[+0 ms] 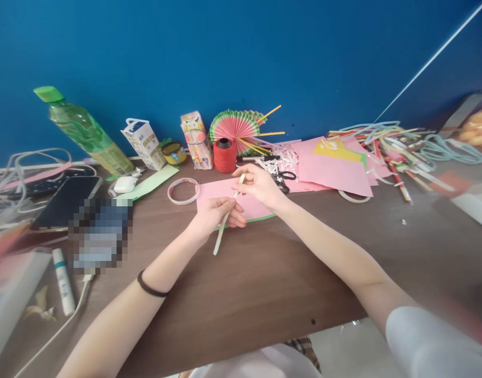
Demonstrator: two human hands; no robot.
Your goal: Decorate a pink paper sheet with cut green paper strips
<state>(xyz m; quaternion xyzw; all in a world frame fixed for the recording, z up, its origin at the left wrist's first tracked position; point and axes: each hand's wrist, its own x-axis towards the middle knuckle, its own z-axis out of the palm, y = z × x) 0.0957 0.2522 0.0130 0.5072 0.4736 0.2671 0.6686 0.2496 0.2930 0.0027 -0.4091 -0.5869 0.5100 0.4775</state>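
Note:
A narrow pale green paper strip (220, 234) runs slantwise between my two hands above the desk. My left hand (219, 214) pinches it around its middle, and its lower end sticks out below the fingers. My right hand (257, 185) grips the upper end between thumb and fingertips. Beneath both hands lies a pink sheet (209, 193) with a green edge. A roll of tape (184, 191) rests just left of that sheet. Behind my right hand are black-handled scissors (287, 176), partly hidden, and a red spool of thread (224, 156).
Along the blue wall stand a green-capped bottle (89, 131), a milk carton (144, 143), a patterned box (196, 140) and a folded paper fan (235, 128). Pink sheets (335, 170) and tangled strips (398, 142) lie right. Phones (67, 202) and a marker (63, 281) are left.

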